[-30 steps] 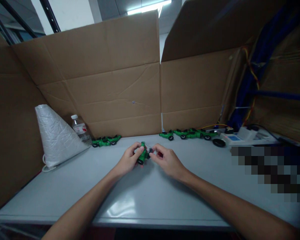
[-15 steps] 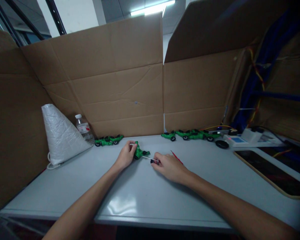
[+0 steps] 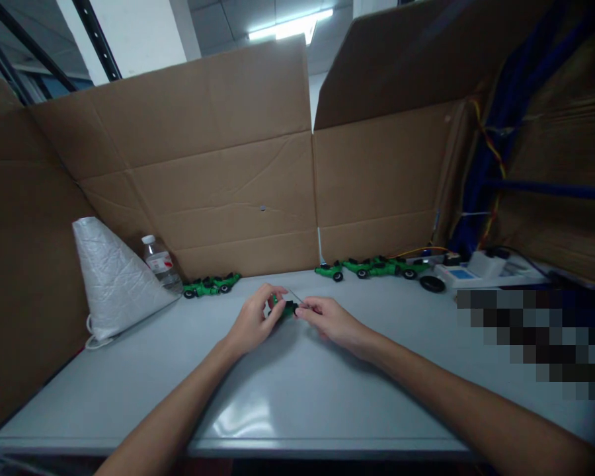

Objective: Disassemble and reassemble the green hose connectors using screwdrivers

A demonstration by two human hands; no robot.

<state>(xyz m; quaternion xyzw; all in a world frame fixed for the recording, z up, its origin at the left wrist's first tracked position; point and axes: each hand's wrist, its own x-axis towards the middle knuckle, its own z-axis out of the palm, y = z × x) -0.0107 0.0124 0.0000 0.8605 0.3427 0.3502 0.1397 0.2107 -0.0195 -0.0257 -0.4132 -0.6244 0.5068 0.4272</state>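
My left hand [image 3: 252,322] is closed around a green toy car part [image 3: 290,309] just above the table. The fingers hide much of it, and black pieces show at its right end. Close beside it, my right hand [image 3: 333,324] pinches a thin screwdriver [image 3: 296,297], whose metal shaft points up and left. Its handle is hidden in the hand. The right fingertips meet the right end of the toy part; whether they also hold a small black piece is unclear.
Green toy cars with black wheels stand along the back, at left [image 3: 211,285] and right [image 3: 377,267]. A black ring [image 3: 432,284] lies near a white power strip [image 3: 496,272]. A silver padded bag [image 3: 114,284] and a water bottle [image 3: 161,263] stand left. Cardboard walls [image 3: 228,198] enclose the table.
My hands have come together at the toy part. The left hand has turned, covering more of it. The screwdriver shaft has swung upward, and its red end no longer shows.
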